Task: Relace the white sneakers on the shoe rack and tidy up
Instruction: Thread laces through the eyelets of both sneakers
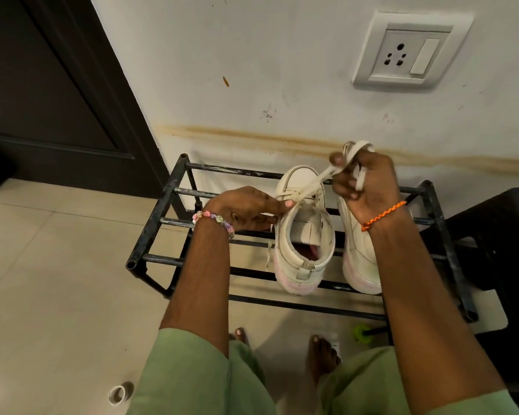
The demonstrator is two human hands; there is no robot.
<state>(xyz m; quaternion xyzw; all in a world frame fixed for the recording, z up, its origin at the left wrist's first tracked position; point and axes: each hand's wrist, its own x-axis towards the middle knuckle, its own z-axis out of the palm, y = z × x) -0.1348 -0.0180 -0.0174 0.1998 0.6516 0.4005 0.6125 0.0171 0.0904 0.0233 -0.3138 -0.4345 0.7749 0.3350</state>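
Two white high-top sneakers stand side by side on a black metal shoe rack (162, 202), heels toward me. The left sneaker (304, 247) has a white lace (312, 182) running up from its top eyelets. My left hand (246, 209) pinches the lace at the knot by the shoe's collar. My right hand (361, 178) is raised above the shoes and grips the lace's free end, which is looped around its fingers. The right sneaker (358, 265) is partly hidden behind my right forearm.
The rack stands against a stained white wall with a socket plate (411, 52). A dark door (42, 85) is at left and a black stool (498, 235) at right. A roll of tape (119, 393) and a small green object (361, 333) lie on the tiled floor near my bare feet.
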